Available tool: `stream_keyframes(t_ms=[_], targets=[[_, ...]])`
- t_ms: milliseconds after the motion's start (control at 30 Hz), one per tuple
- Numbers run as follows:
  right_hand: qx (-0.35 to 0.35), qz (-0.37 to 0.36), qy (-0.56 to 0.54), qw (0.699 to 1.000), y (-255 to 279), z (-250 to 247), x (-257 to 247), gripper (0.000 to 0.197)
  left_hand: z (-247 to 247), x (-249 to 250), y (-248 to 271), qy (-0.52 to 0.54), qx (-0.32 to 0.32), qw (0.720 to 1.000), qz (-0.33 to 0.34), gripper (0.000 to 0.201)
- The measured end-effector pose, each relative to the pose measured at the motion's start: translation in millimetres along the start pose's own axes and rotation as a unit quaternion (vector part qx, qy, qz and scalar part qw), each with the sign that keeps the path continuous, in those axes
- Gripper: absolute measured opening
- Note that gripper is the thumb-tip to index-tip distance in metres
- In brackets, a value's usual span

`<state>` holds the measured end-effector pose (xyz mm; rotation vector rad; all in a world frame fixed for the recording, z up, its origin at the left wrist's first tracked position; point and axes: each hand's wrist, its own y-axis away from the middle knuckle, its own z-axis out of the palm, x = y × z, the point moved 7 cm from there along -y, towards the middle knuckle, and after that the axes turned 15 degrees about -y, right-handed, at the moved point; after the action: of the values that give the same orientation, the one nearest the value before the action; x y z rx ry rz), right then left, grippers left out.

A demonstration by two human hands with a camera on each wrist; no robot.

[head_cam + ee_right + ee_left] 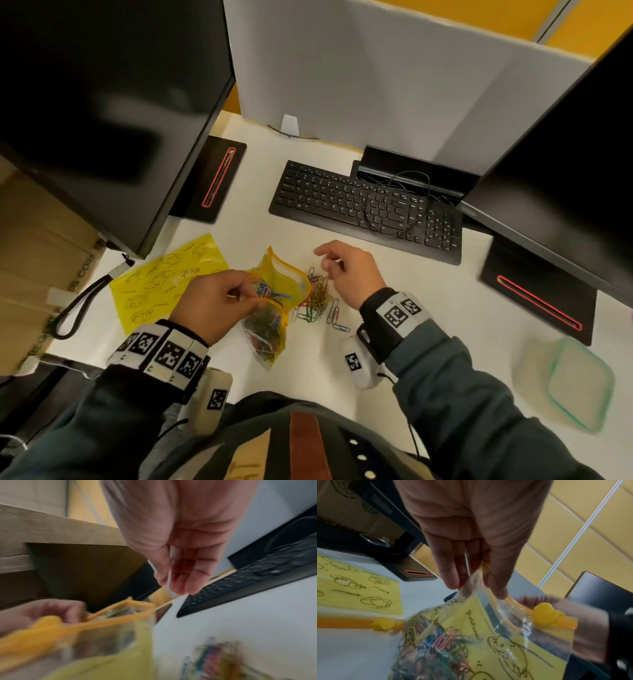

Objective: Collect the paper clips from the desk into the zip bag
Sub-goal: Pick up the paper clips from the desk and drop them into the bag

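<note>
My left hand (214, 305) pinches the rim of the zip bag (274, 308) to hold its mouth open, while my right hand (349, 270), fingers loosely curled and apparently empty, hovers just above the paper clips (317, 301) heaped on the counter (428, 308) right beside that mouth.

Your head view is evenly lit and mostly sharp, bowing straight lines at the edges, while your right wrist view smears the zip bag (96, 635) and paper clips (216, 655) with heavy motion blur.
</note>
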<state>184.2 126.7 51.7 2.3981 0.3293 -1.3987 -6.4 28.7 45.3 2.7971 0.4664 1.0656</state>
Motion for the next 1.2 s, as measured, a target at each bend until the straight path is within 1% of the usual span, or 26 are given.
stream_keyframes(t_ms=[33, 67, 133, 167, 200, 233, 267, 333, 467, 500, 567, 733, 833, 867, 933, 1000, 1033, 1067, 1100, 1133, 1200], targets=[[-0.01, 0.022, 0.051, 0.998, 1.0, -4.4, 14.7, 0.03, -1.2, -0.5, 1.1, 0.002, 0.002, 1.0, -0.003, 0.017], [-0.047, 0.049, 0.115, 0.991, 4.8, -4.2, 31.3, 0.041, -2.1, -1.6, 1.9, 0.005, 0.002, 1.0, -0.006, 0.017], [-0.15, 0.088, 0.212, 0.962, 18.5, 4.7, 63.3, 0.076, -4.0, -3.3, 3.1, 0.01, 0.002, 1.0, -0.013, 0.017], [-0.185, 0.084, 0.237, 0.95, 24.3, 10.0, 71.8, 0.091, -5.7, -3.3, 4.2, 0.011, 0.004, 1.0, -0.016, 0.016], [-0.203, 0.069, 0.251, 0.944, 27.1, 14.7, 75.8, 0.1, -7.5, -3.3, 5.2, 0.008, 0.009, 1.0, -0.019, 0.015], [-0.21, 0.051, 0.261, 0.941, 26.4, 18.3, 77.0, 0.103, -9.6, -3.0, 6.2, -0.001, 0.015, 1.0, -0.019, 0.015], [-0.214, 0.036, 0.27, 0.938, 23.1, 21.4, 76.8, 0.103, -11.3, -2.9, 7.2, -0.012, 0.02, 1.0, -0.019, 0.015], [-0.217, 0.018, 0.283, 0.934, 14.1, 27.8, 74.4, 0.092, -12.9, -4.7, 8.1, -0.023, 0.023, 0.999, -0.019, 0.016], [-0.209, -0.028, 0.309, 0.927, 2.3, 37.0, 65.6, 0.05, -12.8, -5.7, 8.1, -0.029, 0.015, 0.999, -0.019, 0.017], [-0.203, -0.037, 0.314, 0.927, 1.4, 38.6, 64.6, 0.041, -12.9, -4.5, 8.8, -0.026, 0.015, 0.999, -0.016, 0.017], [-0.191, -0.042, 0.322, 0.926, 0.4, 40.1, 66.5, 0.031, -13.5, -3.3, 10.3, -0.022, 0.014, 1.0, -0.015, 0.017], [-0.154, -0.038, 0.343, 0.926, 1.2, 32.7, 71.1, 0.025, -14.0, -3.6, 11.5, -0.028, 0.016, 0.999, -0.013, 0.018], [-0.128, -0.022, 0.325, 0.937, 5.8, 19.9, 68.8, 0.023, -12.5, -0.7, 11.6, -0.025, 0.012, 1.0, -0.009, 0.018], [-0.107, -0.015, 0.304, 0.947, 7.4, 13.7, 65.4, 0.022, -11.9, -0.1, 11.7, -0.026, 0.011, 1.0, -0.007, 0.018], [-0.044, -0.014, 0.226, 0.973, 10.2, 0.6, 50.0, 0.019, -11.0, -0.6, 12.1, -0.024, 0.011, 1.0, -0.006, 0.017], [0.007, -0.038, 0.129, 0.991, 12.6, -6.4, 22.2, 0.015, -10.3, -0.5, 11.4, -0.021, 0.011, 1.0, -0.012, 0.017], [0.012, -0.057, 0.099, 0.993, 14.2, -5.7, 4.1, 0.013, -9.9, 0.7, 10.9, -0.022, 0.009, 1.0, -0.014, 0.017], [-0.001, -0.079, 0.091, 0.993, 15.0, -1.0, -12.9, 0.012, -9.1, 2.3, 10.5, -0.024, 0.007, 1.0, -0.016, 0.018], [-0.028, -0.099, 0.109, 0.989, 15.4, 6.3, -28.0, 0.013, -8.4, 4.8, 10.2, -0.024, 0.005, 1.0, -0.016, 0.018], [-0.067, -0.113, 0.16, 0.978, 15.3, 17.0, -39.1, 0.015, -7.6, 7.0, 9.8, -0.022, 0.002, 1.0, -0.013, 0.019], [-0.143, -0.128, 0.296, 0.936, 16.1, 40.8, -53.0, 0.02, -6.8, 11.1, 9.8, -0.02, -0.003, 1.0, -0.007, 0.02]])
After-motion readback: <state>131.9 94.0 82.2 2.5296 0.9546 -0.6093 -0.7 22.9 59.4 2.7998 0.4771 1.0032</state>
